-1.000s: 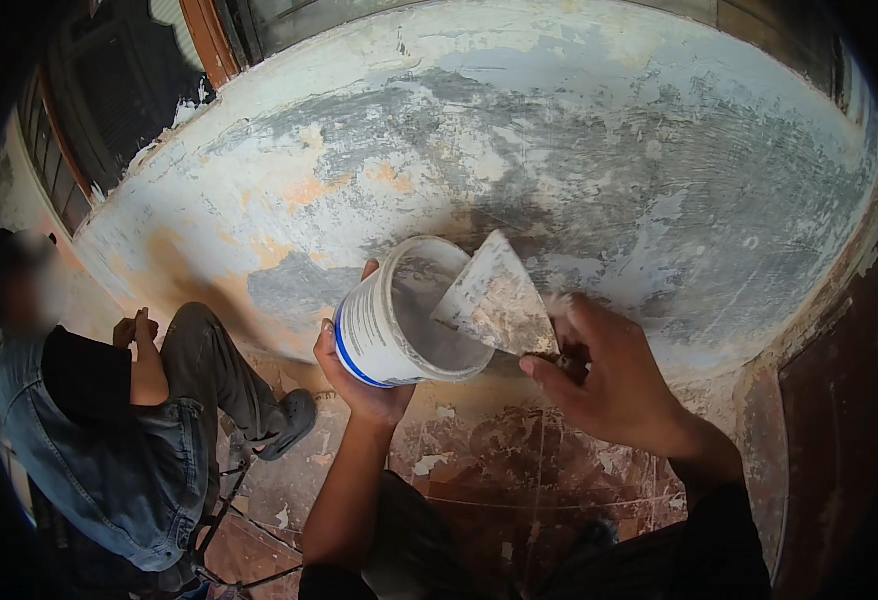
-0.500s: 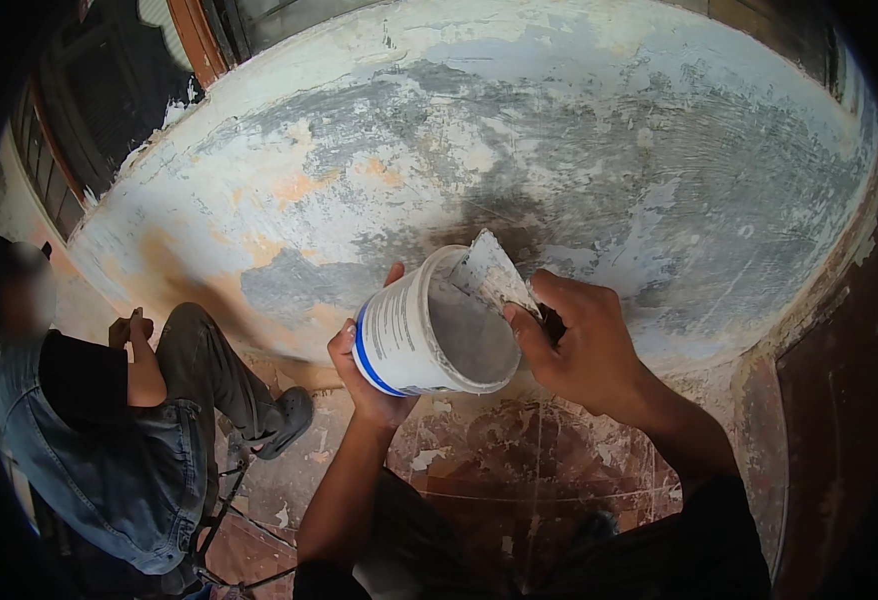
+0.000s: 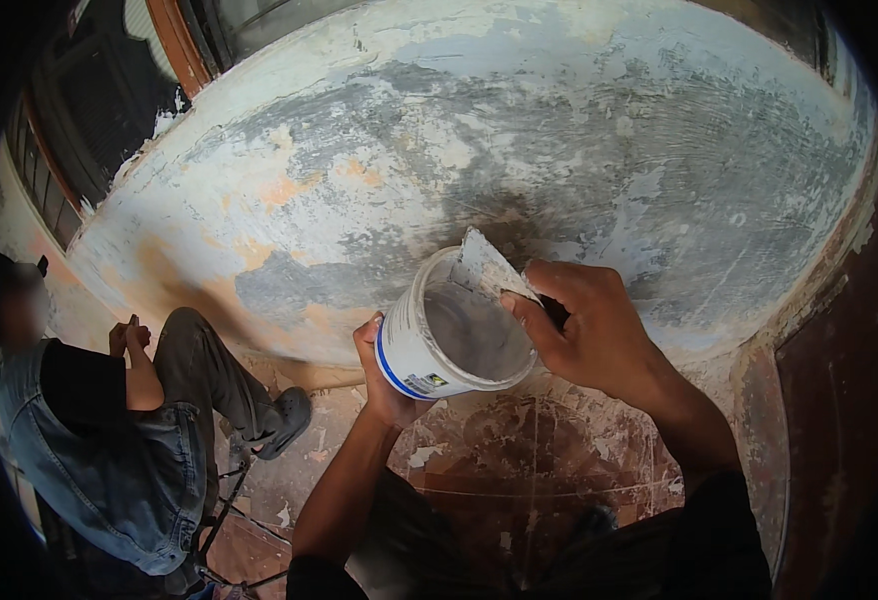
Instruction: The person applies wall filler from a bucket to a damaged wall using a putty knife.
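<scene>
My left hand [image 3: 387, 385] is closed around the base of a white plastic tub [image 3: 409, 345] with a blue band, which tilts so its mouth faces up and to the right. Grey paste coats the inside of the tub. Between the thumb and fingers of my right hand [image 3: 589, 330] is a putty knife [image 3: 489, 265], its broad blade smeared with white. The blade lies at the upper rim of the tub's mouth; its handle is mostly hidden in my hand.
Ahead stands a low wall [image 3: 559, 130] with patchy grey, white and orange plaster. At the left a person [image 3: 109, 430] sits with hands together. Flakes litter the reddish tiled floor [image 3: 479, 450]. A dark reddish panel [image 3: 839, 400] borders the right side.
The tub has shifted slightly right and turned in my left hand, so its mouth faces me more. The putty knife has moved slightly left against the rim, still in my right hand.
</scene>
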